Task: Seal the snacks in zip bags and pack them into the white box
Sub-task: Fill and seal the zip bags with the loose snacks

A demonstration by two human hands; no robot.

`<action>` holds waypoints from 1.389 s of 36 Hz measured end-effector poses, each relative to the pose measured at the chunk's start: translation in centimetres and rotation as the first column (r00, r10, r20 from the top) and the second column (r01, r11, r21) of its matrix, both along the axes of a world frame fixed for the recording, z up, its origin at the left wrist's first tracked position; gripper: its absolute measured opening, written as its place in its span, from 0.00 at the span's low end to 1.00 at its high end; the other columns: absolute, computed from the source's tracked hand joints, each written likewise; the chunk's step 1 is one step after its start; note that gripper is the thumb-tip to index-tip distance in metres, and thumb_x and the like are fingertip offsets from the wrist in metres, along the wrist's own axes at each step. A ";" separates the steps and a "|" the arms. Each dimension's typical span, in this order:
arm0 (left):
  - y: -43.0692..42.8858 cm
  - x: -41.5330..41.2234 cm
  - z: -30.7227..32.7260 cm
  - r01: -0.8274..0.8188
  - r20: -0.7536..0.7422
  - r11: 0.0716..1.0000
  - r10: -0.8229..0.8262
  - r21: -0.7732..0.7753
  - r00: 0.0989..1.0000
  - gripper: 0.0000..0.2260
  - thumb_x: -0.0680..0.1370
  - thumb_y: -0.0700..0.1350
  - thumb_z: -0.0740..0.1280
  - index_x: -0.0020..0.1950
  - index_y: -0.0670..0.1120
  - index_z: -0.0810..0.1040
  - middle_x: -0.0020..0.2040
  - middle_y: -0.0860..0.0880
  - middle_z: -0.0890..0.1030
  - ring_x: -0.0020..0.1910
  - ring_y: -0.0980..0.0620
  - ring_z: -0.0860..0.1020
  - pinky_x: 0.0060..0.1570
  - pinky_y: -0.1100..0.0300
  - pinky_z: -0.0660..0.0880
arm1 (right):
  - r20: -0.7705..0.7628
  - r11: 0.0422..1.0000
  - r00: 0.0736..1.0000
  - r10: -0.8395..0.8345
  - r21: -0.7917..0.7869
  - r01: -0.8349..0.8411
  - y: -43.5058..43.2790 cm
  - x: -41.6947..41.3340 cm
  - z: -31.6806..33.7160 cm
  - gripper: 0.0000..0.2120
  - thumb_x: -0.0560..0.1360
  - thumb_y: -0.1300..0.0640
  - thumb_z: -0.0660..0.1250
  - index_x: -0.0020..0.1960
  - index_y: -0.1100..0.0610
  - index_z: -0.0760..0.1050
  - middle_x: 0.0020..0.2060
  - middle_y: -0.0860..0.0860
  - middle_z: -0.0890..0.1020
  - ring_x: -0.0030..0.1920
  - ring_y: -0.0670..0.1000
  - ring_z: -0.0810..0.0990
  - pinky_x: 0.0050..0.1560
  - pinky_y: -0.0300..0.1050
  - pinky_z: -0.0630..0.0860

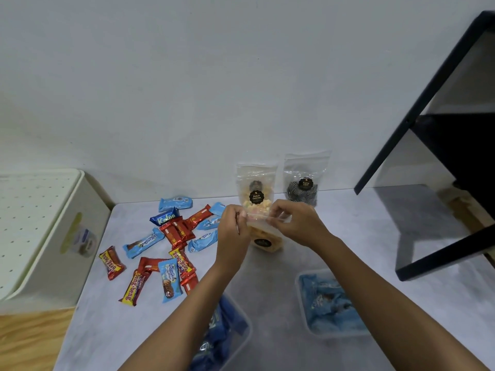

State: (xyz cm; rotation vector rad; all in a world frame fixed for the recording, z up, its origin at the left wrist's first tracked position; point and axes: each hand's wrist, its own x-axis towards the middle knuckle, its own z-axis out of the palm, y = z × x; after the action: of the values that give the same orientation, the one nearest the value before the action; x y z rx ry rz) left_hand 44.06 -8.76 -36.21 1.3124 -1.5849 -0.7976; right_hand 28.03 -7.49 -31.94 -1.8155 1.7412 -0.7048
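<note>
- Head view: nearest, a left tub and a right tub are sitting on the table, both holding blue packets.
- Just beyond, the left hand and right hand are each pinching the top edge of a zip bag of yellow snacks, keeping it upright at mid-table.
- Left of the hands, loose bars are lying scattered.
- The white box is standing beside the table's left edge, lid on.
- Farthest, a biscuit pouch and a dark pouch are standing by the wall.
</note>
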 end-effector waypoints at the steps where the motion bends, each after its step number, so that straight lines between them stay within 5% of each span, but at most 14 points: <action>1: 0.0 -0.1 -0.1 0.000 0.014 1.000 0.001 -0.012 1.000 0.06 0.79 0.43 0.55 0.44 0.44 0.70 0.40 0.49 0.72 0.39 0.56 0.71 0.40 0.69 0.67 | -0.052 1.000 0.999 0.009 -0.024 -0.010 -0.1 0.2 0.1 0.05 0.71 0.52 0.69 0.39 0.50 0.75 0.33 0.40 0.77 0.39 0.47 0.78 0.52 0.51 0.72; 7: 0.1 0.0 0.0 0.000 0.030 1.000 0.000 -0.007 1.000 0.05 0.80 0.37 0.57 0.45 0.43 0.70 0.41 0.48 0.72 0.39 0.57 0.70 0.40 0.70 0.67 | -0.112 1.000 0.994 0.017 -0.007 -0.018 -0.4 0.6 0.3 0.03 0.72 0.54 0.67 0.40 0.50 0.75 0.34 0.42 0.78 0.41 0.49 0.78 0.55 0.57 0.71; 11: 0.1 0.2 0.1 0.001 0.025 1.000 0.000 -0.013 1.000 0.05 0.80 0.38 0.57 0.45 0.44 0.70 0.41 0.47 0.73 0.39 0.57 0.71 0.40 0.68 0.68 | -0.135 0.999 0.990 0.029 0.036 -0.024 -0.5 1.4 1.0 0.06 0.72 0.50 0.67 0.38 0.44 0.71 0.37 0.42 0.79 0.43 0.45 0.78 0.54 0.48 0.65; 16: 0.4 0.1 0.2 0.013 0.053 0.999 -0.011 -0.041 0.999 0.05 0.79 0.37 0.57 0.44 0.44 0.69 0.40 0.47 0.72 0.39 0.58 0.71 0.39 0.73 0.66 | -0.191 0.999 0.981 0.043 0.025 -0.039 -0.9 2.2 1.5 0.07 0.73 0.57 0.64 0.37 0.49 0.71 0.35 0.45 0.77 0.40 0.49 0.75 0.50 0.45 0.60; 22: 0.3 0.8 -0.1 0.010 0.040 0.998 -0.008 -0.067 0.999 0.06 0.77 0.43 0.55 0.43 0.44 0.70 0.40 0.47 0.73 0.39 0.58 0.71 0.39 0.69 0.67 | -0.140 0.995 0.987 0.083 0.058 -0.076 -0.9 2.2 1.7 0.03 0.71 0.52 0.69 0.40 0.50 0.76 0.36 0.43 0.79 0.38 0.48 0.78 0.44 0.43 0.72; 27: 0.7 0.7 -0.1 0.042 0.054 0.998 -0.039 -0.042 0.998 0.05 0.78 0.42 0.57 0.44 0.45 0.70 0.40 0.49 0.72 0.40 0.60 0.71 0.39 0.72 0.67 | -0.174 0.997 0.982 0.077 0.040 -0.071 -1.0 2.4 1.7 0.09 0.71 0.56 0.65 0.35 0.46 0.70 0.32 0.45 0.77 0.37 0.49 0.76 0.41 0.44 0.73; 34: 0.8 0.9 0.3 0.050 0.040 0.998 -0.048 -0.039 0.998 0.05 0.79 0.38 0.59 0.45 0.42 0.73 0.41 0.48 0.74 0.40 0.59 0.71 0.40 0.73 0.67 | -0.172 0.996 0.983 0.070 0.068 -0.059 -0.7 2.7 1.5 0.04 0.71 0.52 0.68 0.39 0.48 0.75 0.37 0.43 0.79 0.40 0.48 0.78 0.44 0.42 0.72; 50: 0.9 1.2 -0.3 0.072 -0.041 0.997 -0.074 -0.043 0.996 0.06 0.77 0.46 0.57 0.43 0.48 0.72 0.38 0.57 0.73 0.41 0.62 0.73 0.40 0.70 0.70 | -0.176 1.000 0.984 0.024 0.020 -0.021 -0.7 3.8 1.1 0.05 0.70 0.54 0.66 0.36 0.49 0.75 0.33 0.46 0.79 0.37 0.51 0.78 0.39 0.41 0.71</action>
State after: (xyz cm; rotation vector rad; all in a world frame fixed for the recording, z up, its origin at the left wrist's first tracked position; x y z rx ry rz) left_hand 45.28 -7.84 -36.50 1.2066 -1.6143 -0.8283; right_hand 31.88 -8.20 -30.79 -1.9327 1.8290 -0.5303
